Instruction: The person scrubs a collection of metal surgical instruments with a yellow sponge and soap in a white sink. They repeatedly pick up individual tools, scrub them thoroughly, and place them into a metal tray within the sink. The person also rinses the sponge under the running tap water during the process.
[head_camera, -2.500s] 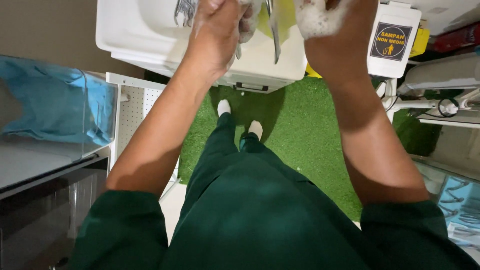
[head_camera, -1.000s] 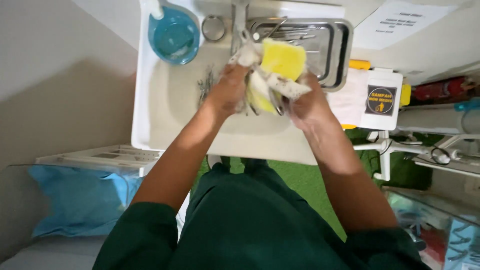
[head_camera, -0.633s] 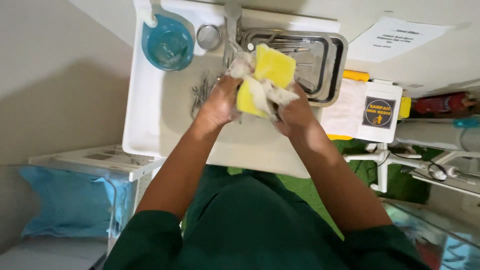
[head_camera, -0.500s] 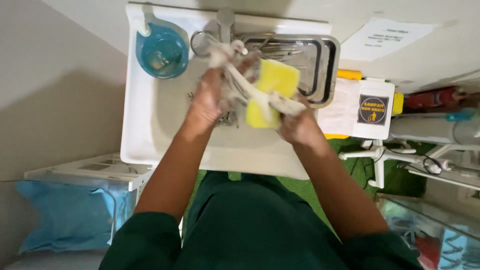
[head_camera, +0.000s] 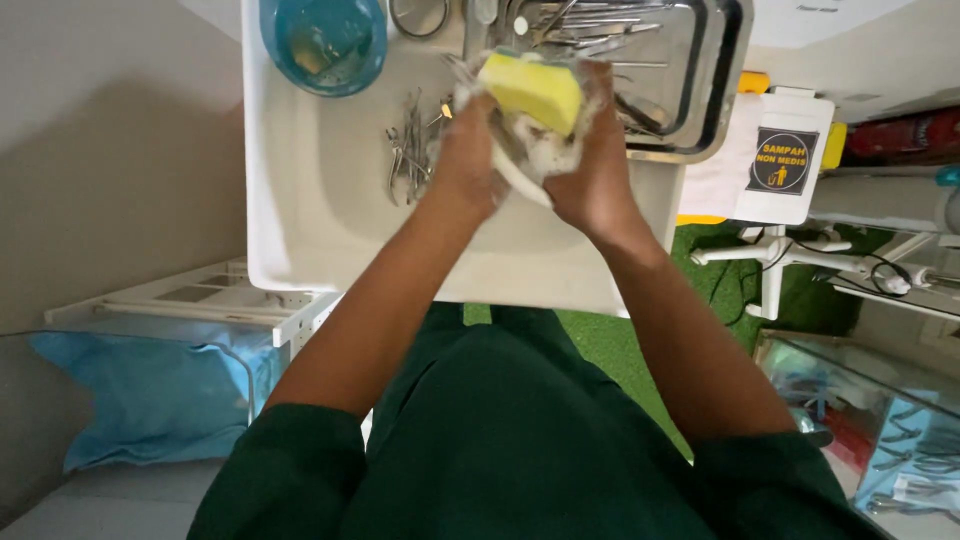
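Note:
Over the white sink (head_camera: 300, 215) my right hand (head_camera: 595, 165) grips a soapy yellow sponge (head_camera: 530, 90). Beside it my left hand (head_camera: 468, 165) is closed around a thin metal instrument that is pressed against the sponge; foam covers both and hides the instrument's shape. Several metal instruments (head_camera: 408, 150) lie in the sink basin just left of my left hand.
A metal tray (head_camera: 705, 85) holding several instruments rests on the sink's right side. A blue bowl (head_camera: 325, 40) stands at the back left. Right of the sink is a white bin with a dark label (head_camera: 785, 160). A blue cloth (head_camera: 150, 400) lies lower left; green mat underfoot.
The view has tilted up from my legs to the sink. My hands, still holding sponge and instrument, have come together and keep rubbing; the sponge now lies on top between them.

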